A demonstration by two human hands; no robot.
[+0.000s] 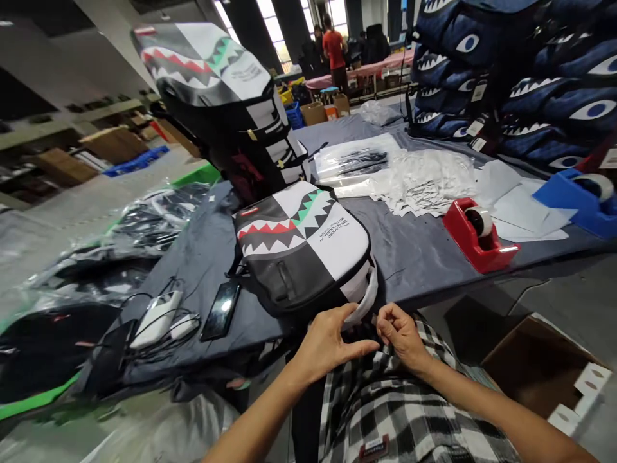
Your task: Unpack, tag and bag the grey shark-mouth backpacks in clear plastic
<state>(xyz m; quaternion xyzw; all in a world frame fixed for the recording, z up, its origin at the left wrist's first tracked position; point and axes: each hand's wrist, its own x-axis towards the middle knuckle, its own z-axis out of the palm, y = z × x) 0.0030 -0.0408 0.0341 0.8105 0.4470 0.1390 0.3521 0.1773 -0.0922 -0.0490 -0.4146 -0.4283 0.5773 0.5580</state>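
A backpack (308,247) with a shark-mouth print in black, white, red and green lies on the dark cloth-covered table (409,257). Its pale handle loop (369,296) sticks out at the near right corner. My left hand (330,341) is at this handle, thumb and fingers spread apart, the fingertips partly behind the loop. Just right of it, my right hand (402,334) is curled with thumb and forefinger together; whatever it may pinch is too small to name. Both hands are above the checkered shirt, near the table's front edge.
Similar bags (207,71) are stacked behind. A phone (220,310) and white charger (157,319) lie left. Plastic bags (424,177), a red tape dispenser (477,238) and a blue one (583,202) lie right, before stacked blue bags (453,77). A carton (540,366) stands below. A person (334,48) stands far back.
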